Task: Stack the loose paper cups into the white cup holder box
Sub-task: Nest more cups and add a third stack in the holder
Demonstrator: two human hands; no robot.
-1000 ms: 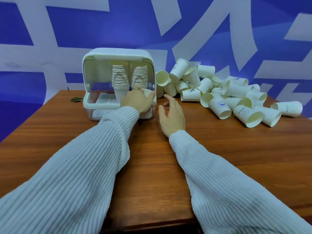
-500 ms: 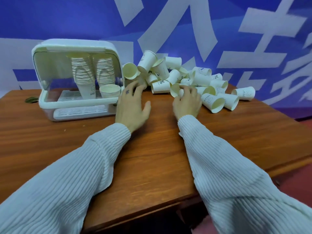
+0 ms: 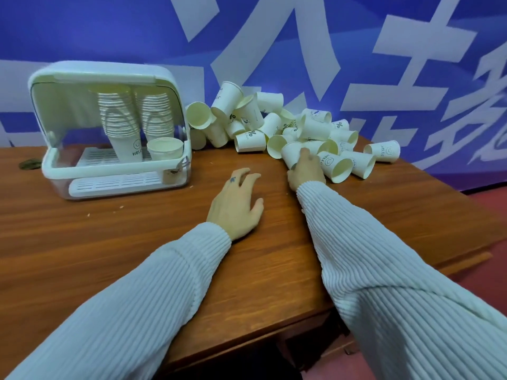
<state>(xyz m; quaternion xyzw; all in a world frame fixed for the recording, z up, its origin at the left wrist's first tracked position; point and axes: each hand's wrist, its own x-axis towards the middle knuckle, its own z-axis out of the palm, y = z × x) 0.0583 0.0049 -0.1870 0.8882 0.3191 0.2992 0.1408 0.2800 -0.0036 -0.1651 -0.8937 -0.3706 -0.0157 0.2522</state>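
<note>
The white cup holder box (image 3: 115, 167) stands open at the left of the wooden table, with two tall stacks of paper cups (image 3: 118, 116) inside and a single short cup (image 3: 165, 148) upright next to them. A heap of loose paper cups (image 3: 290, 130) lies right of the box along the wall. My right hand (image 3: 306, 170) is at the heap's near edge, fingers curled around a cup lying on its side (image 3: 291, 156). My left hand (image 3: 236, 202) rests palm down on the table, fingers apart and holding nothing.
The wooden table (image 3: 137, 256) has its right edge and corner near the cup heap, with red floor (image 3: 482, 270) beyond. A blue and white patterned wall (image 3: 356, 50) stands behind. A small dark object (image 3: 28, 164) lies left of the box.
My left hand left the cup inside the box and came back to the bare table. My right hand reached right into the heap and closed on a cup. The view swung right.
</note>
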